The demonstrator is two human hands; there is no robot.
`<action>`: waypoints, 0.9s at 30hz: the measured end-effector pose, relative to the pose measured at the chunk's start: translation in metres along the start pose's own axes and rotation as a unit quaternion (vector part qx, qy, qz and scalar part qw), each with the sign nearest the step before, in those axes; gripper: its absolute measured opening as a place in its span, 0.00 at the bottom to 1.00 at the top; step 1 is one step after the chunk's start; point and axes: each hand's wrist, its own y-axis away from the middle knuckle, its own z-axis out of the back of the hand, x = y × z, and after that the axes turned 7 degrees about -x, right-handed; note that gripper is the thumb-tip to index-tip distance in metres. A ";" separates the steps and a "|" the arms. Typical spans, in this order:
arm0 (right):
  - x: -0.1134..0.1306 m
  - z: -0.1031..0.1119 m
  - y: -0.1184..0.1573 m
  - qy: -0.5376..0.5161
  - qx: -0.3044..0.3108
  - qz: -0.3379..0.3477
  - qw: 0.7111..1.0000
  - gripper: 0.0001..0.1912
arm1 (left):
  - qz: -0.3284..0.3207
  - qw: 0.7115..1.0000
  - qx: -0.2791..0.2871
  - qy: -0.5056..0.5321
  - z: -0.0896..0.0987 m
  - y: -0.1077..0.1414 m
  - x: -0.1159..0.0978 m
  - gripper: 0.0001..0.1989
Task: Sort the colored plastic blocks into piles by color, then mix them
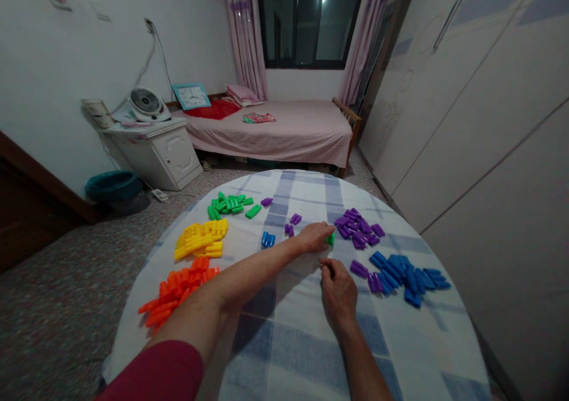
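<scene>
My left hand [316,237] reaches across the table with its fingers bent down and closed on a green plastic toy piece [330,239], mostly covered by the fingertips. Nearer to me is my right hand [340,288], its fingers curled in and thumb against them; anything inside is hidden. Right of the left hand lies a purple pile of pieces [355,228], and a blue pile [402,272] spreads beside the right hand. Between that hand and the blue pile are a few loose purple pieces [359,269]. Blue pieces [268,240] and small purple pieces [289,230] lie left of my left hand.
Along the left side of the round table [302,353] sit green [229,204], yellow [201,239] and orange [175,291] piles; my left forearm passes over the orange one's edge. A bed [284,131] stands beyond the table, a wardrobe [489,152] on the right.
</scene>
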 end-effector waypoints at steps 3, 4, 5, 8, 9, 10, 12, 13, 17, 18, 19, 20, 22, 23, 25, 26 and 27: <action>0.000 0.000 0.000 -0.012 -0.002 0.006 1.000 0.16 | 0.028 0.999 -0.045 0.009 0.022 0.011 0.022 0.10; 0.000 0.000 0.000 -0.015 -0.003 0.009 1.000 0.16 | 0.045 0.997 -0.060 0.004 0.031 0.016 0.035 0.09; 0.000 0.000 0.000 -0.016 -0.003 0.009 1.000 0.16 | 0.063 0.995 -0.074 -0.003 0.041 0.023 0.050 0.09; 0.002 0.001 0.000 -0.017 -0.003 0.005 1.000 0.15 | 0.164 0.979 -0.110 -0.046 0.065 0.048 0.104 0.08; 0.003 0.001 0.000 -0.016 -0.002 0.003 1.000 0.15 | 0.206 0.969 -0.113 -0.071 0.070 0.058 0.121 0.09; 0.003 0.001 0.000 -0.014 -0.002 0.001 1.000 0.15 | 0.235 0.961 -0.110 -0.097 0.073 0.067 0.136 0.09; 0.003 0.001 0.000 -0.012 -0.004 -0.001 1.000 0.15 | 0.277 0.946 -0.086 -0.142 0.073 0.083 0.157 0.10; 0.003 0.001 0.000 -0.012 -0.005 -0.001 1.000 0.15 | 0.276 0.945 -0.077 -0.157 0.071 0.090 0.163 0.12; 0.003 0.001 0.000 -0.016 -0.004 -0.003 1.000 0.15 | 0.150 0.977 -0.059 -0.141 0.060 0.108 0.168 0.17; 0.003 0.001 0.000 -0.016 -0.003 -0.004 1.000 0.15 | 0.128 0.982 -0.055 -0.131 0.058 0.111 0.167 0.16; 0.003 0.001 0.000 -0.017 -0.002 -0.004 1.000 0.15 | 0.124 0.983 -0.052 -0.123 0.058 0.114 0.168 0.14; 0.002 0.001 0.000 -0.017 -0.001 -0.003 1.000 0.15 | 0.133 0.982 -0.052 -0.121 0.059 0.117 0.168 0.12; 0.002 0.001 0.000 -0.018 0.000 0.002 1.000 0.15 | 0.176 0.975 -0.077 -0.116 0.064 0.122 0.168 0.10; 0.001 0.001 0.000 -0.018 0.000 0.003 1.000 0.15 | 0.194 0.970 -0.097 -0.111 0.067 0.124 0.165 0.10; 0.001 0.001 0.000 -0.015 -0.001 0.002 1.000 0.15 | 0.212 0.962 -0.139 -0.101 0.072 0.126 0.149 0.13; 0.000 0.000 0.000 -0.013 -0.002 0.001 1.000 0.15 | 0.216 0.959 -0.162 -0.088 0.072 0.126 0.135 0.15; 0.000 0.000 0.000 -0.012 -0.003 0.000 1.000 0.15 | 0.217 0.957 -0.182 -0.070 0.071 0.125 0.117 0.17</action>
